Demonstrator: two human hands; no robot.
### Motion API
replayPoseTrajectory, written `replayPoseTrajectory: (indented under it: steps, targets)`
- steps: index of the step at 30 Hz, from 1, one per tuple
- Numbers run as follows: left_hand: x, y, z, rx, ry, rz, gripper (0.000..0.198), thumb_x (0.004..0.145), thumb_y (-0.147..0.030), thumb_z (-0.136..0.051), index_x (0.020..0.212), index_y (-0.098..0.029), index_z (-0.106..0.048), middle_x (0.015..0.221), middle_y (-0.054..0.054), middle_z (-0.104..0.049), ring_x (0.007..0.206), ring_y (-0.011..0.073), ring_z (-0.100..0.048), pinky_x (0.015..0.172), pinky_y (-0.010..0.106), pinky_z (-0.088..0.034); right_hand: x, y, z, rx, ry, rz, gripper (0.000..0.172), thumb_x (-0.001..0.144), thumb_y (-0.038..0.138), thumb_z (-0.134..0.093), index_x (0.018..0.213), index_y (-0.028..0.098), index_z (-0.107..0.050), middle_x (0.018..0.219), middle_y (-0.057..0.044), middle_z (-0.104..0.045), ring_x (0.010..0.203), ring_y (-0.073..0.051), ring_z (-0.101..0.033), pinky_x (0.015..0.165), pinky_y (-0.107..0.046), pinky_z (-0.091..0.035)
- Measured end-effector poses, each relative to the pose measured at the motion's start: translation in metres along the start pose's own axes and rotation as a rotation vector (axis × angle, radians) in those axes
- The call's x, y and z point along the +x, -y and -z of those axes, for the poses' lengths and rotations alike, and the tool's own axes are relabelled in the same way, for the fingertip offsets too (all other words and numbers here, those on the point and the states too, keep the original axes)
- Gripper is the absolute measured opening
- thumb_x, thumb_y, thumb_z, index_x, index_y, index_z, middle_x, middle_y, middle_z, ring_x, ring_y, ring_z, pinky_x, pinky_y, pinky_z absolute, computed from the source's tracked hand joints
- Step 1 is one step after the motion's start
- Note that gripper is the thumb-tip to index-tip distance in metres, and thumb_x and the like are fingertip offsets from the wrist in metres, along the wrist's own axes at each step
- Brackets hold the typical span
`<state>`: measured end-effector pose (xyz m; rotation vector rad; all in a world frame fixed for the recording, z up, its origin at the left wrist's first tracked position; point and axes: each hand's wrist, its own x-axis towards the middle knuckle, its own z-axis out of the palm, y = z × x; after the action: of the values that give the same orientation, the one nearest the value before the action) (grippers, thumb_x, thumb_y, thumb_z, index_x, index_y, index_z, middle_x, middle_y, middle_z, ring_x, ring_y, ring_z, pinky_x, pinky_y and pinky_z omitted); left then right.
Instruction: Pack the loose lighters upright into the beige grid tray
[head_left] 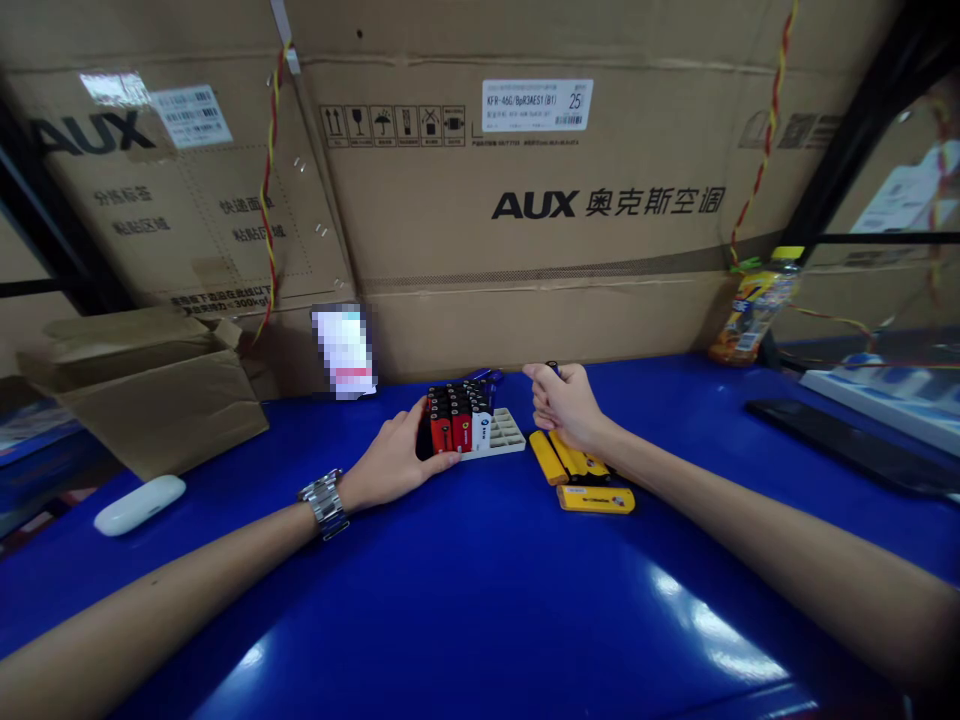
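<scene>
A white slotted tray [508,432] stands on the blue table, its left part filled with upright lighters [459,430] in red and white with black tops. Several slots at its right end show bare. My left hand [405,445] is closed around the tray's left side, thumb along the front edge. Above the table, right of the tray, my right hand [568,405] is closed on a lighter; only a dark end [553,368] pokes out above the fingers. Below that hand lie several yellow lighters [550,458], with one yellow lighter [596,499] lying crosswise in front.
Behind stand large cardboard cartons [600,250]. A lit phone [345,350] leans there. At left are an open cardboard box [165,400] and a white case [140,504]. A drink bottle [754,310] and a dark flat object [847,445] are at right.
</scene>
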<state>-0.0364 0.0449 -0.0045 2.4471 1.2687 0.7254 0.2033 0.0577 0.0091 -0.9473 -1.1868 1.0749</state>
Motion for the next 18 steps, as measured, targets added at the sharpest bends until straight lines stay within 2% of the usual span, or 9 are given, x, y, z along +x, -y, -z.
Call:
replayPoseTrajectory:
  steps: [5, 14, 18]
  targets:
    - [-0.0004, -0.0007, 0.0007, -0.009, 0.012, -0.003, 0.075, 0.076, -0.056, -0.059, 0.136, -0.02, -0.032, 0.119, 0.013, -0.058, 0.106, 0.0323, -0.055, 0.087, 0.049, -0.043, 0.0014, -0.0062, -0.0007, -0.057, -0.009, 0.048, 0.036, 0.073, 0.024, -0.058, 0.056, 0.023, -0.025, 0.041, 0.011, -0.021, 0.035, -0.003, -0.017, 0.03, -0.019, -0.015]
    - [0.0, 0.0007, -0.0001, -0.002, 0.001, -0.012, 0.08, 0.076, -0.056, -0.059, 0.139, -0.019, -0.027, 0.124, 0.015, -0.054, 0.109, 0.0329, -0.053, 0.091, 0.051, -0.041, -0.0044, -0.0021, -0.0021, -0.101, 0.033, -0.01, 0.041, 0.077, 0.042, -0.06, 0.056, 0.023, -0.031, 0.041, 0.01, -0.025, 0.033, -0.003, -0.019, 0.028, -0.019, -0.017]
    - [-0.001, 0.0004, -0.0003, -0.001, 0.003, -0.001, 0.08, 0.075, -0.056, -0.059, 0.139, -0.019, -0.028, 0.125, 0.015, -0.054, 0.11, 0.0333, -0.053, 0.091, 0.051, -0.041, -0.004, -0.0007, -0.0035, -0.126, 0.009, 0.008, 0.037, 0.076, 0.037, -0.06, 0.056, 0.023, -0.032, 0.041, 0.011, -0.022, 0.032, -0.003, -0.018, 0.028, -0.019, -0.017]
